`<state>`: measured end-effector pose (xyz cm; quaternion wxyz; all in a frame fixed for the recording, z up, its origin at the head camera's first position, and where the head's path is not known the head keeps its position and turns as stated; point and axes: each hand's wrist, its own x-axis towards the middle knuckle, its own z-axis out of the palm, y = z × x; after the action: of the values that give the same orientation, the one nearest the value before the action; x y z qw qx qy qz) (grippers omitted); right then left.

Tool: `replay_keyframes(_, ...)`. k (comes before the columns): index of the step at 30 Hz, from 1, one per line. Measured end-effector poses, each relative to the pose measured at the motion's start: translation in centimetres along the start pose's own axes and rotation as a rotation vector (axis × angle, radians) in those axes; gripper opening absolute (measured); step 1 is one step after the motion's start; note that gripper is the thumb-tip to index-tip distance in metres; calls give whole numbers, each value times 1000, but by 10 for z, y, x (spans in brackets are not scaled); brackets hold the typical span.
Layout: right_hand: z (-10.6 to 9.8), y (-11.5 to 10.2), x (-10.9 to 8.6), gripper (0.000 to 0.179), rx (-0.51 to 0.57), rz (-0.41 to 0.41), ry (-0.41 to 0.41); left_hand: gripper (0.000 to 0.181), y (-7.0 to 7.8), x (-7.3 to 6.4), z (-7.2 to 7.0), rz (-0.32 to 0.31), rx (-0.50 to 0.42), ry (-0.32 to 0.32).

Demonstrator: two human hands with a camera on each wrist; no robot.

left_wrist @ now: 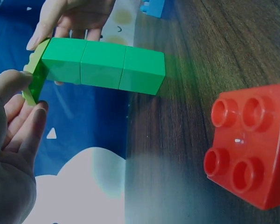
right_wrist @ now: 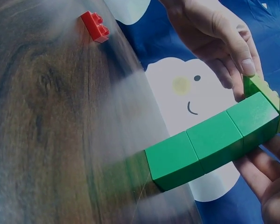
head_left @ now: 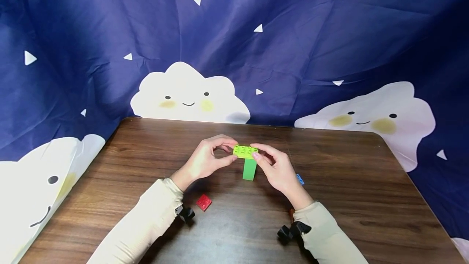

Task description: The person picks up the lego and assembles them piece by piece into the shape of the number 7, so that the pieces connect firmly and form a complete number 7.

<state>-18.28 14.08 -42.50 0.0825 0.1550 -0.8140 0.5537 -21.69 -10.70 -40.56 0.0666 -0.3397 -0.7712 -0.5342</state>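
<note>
The left hand (head_left: 206, 160) pinched one end of a lime-green, eight-studded plastic plate (head_left: 242, 151) between thumb and fingers, and the right hand (head_left: 277, 171) pinched its other end. The plate lay across the top of an upright tower of three plain green plastic blocks (left_wrist: 100, 65), jutting past it on the left-hand side; whether it was fully seated could not be told. The tower stood on a dark wood-grain table (head_left: 348, 174). A red, four-studded plastic brick (head_left: 204, 202) lay near the left forearm, and a blue studded plastic brick (head_left: 300, 179), partly hidden, lay beyond the right hand.
</note>
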Motion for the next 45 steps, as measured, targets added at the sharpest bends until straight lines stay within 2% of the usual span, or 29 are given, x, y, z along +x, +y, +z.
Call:
replay_keyframes(7,3,3,-2,31,9,4,8,34,-3,-2,2,-20,-12,-7)
replay_keyframes(16,8,2,-5,29,17,-39,49,36,-4,0,0,0,18,-19)
replay_keyframes(25,6,2,-3,31,74,-25,8,36,-1,0,-1,-32,7,-38)
replay_keyframes(35,5,3,-1,31,69,-22,-25,36,1,-2,-2,-69,-27,-40)
replay_keyframes(45,5,5,-3,31,76,-26,-16,37,4,-3,-3,-76,-50,-50)
